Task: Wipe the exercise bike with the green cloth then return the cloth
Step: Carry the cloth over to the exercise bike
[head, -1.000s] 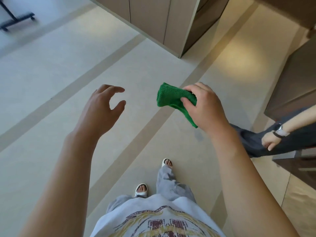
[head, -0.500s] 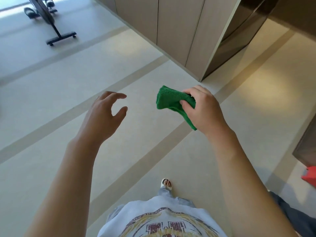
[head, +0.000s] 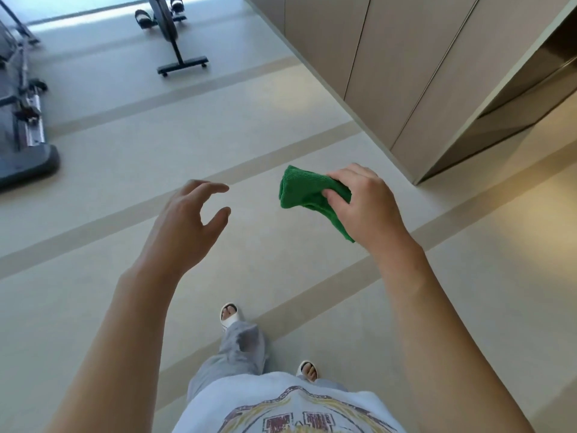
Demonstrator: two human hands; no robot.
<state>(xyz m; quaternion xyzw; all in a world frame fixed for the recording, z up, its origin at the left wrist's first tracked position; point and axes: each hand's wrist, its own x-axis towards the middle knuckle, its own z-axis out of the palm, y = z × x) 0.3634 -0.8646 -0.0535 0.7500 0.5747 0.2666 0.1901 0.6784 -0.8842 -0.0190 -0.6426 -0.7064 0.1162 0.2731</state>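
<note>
- Your right hand (head: 363,204) has the green cloth (head: 307,195) bunched up in its grip, thumb on the near side and fingers (head: 346,173) wrapped over the top. The folded end pokes out to the left of the grip and a loose corner hangs down below it.
- Balling it up like that makes sense for carrying, since nothing trails toward the floor (head: 125,170) or your feet.
- Your left hand (head: 187,220) is holding nothing, fingers loosely curled and apart, floating well to the left of the cloth. It looks free to steady a handlebar or seat later, but that's my guess.
- The exercise bike (head: 170,29) is far ahead and to the left of the cloth grip, and only its base bar, post and pedals show at the top edge. Nothing is touching it yet, so I'd say wiping hasn't started.
- Another machine (head: 22,120) sits further left, and the cabinet doors (head: 390,67) run ahead and to the right of the grip.
- You look mid-stride, one sandal (head: 229,315) out front.
- You'll likely want to shake the cloth open flatter before it meets the frame.
</note>
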